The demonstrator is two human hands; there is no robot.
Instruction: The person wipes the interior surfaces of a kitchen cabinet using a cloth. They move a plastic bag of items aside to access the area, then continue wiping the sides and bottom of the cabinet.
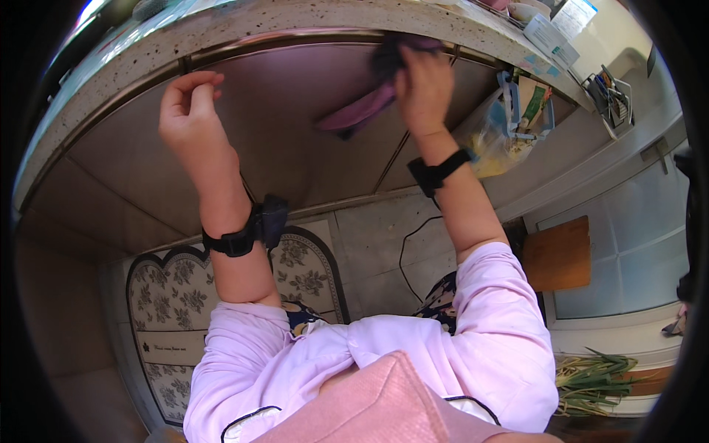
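My right hand (425, 91) grips a dark and purple cloth (407, 50), blurred, against the metal strip (310, 37) at the top of the cabinet front. A purple flap of the cloth hangs down to the left across a cabinet door (310, 160). Farther left, my left hand (191, 113) is raised beside the cabinet front, just below the countertop edge (232, 25). Its fingers are loosely curled, with a gap at the thumb and nothing seen in it. Black straps with small devices circle both wrists.
A bin with a blue rim (518, 133) and a plastic bag of scraps hangs at the cabinet's right. A black cable (401, 260) crosses the tiled floor near a flowered mat (177, 288). Green onions (595, 382) lie at lower right, and a wooden board (556, 255) stands by the glazed door.
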